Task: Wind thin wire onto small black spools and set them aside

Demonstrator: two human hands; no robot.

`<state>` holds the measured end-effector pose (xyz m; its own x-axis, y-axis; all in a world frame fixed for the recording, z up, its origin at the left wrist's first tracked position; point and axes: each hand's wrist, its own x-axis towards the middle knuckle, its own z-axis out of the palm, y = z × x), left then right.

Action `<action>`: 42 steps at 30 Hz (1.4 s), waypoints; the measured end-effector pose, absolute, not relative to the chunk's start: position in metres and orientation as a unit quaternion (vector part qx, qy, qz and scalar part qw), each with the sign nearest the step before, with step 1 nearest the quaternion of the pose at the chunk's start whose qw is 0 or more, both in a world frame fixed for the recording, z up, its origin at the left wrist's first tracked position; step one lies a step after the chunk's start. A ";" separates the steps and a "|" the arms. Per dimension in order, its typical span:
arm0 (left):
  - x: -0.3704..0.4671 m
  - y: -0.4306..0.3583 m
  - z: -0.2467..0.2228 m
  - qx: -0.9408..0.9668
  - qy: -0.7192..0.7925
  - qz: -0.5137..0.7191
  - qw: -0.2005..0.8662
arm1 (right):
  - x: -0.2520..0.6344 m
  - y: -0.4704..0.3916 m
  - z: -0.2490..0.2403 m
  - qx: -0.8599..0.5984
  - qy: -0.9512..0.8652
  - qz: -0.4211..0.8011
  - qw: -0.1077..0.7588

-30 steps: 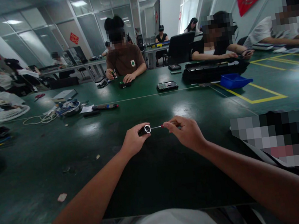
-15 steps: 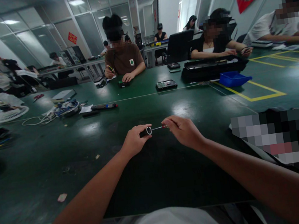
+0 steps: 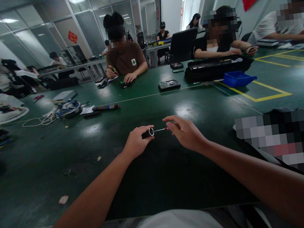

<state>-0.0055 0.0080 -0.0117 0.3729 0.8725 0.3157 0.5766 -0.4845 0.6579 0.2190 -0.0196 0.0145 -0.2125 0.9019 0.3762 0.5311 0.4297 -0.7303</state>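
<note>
My left hand point(image 3: 136, 141) is closed around a short black cylinder point(image 3: 146, 133) with a bright ring at its end, which faces right. Its exact kind does not show. In my right hand point(image 3: 187, 131) is a screwdriver point(image 3: 160, 129) with a thin metal shaft and a reddish handle, mostly covered by the fingers. The index finger is lifted off the handle. The shaft points left, and its tip meets the ringed end of the cylinder; whether it sits inside cannot be made out. Both hands are above the green table point(image 3: 175, 185).
A hard drive point(image 3: 169, 85) lies ahead, with a blue bin point(image 3: 239, 79) and a long black housing point(image 3: 217, 68) to its right. Cables and parts point(image 3: 67, 109) are at left. A co-worker point(image 3: 126, 61) sits opposite. A blurred-out object point(image 3: 277, 140) lies at right.
My right index finger has lifted and straightened away from the screwdriver handle. My left hand and the black cylinder have stayed nearly in place.
</note>
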 end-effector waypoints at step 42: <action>-0.002 0.004 -0.003 0.810 0.478 0.281 0.192 | 0.214 -0.003 -0.001 -0.452 -0.545 0.420 0.568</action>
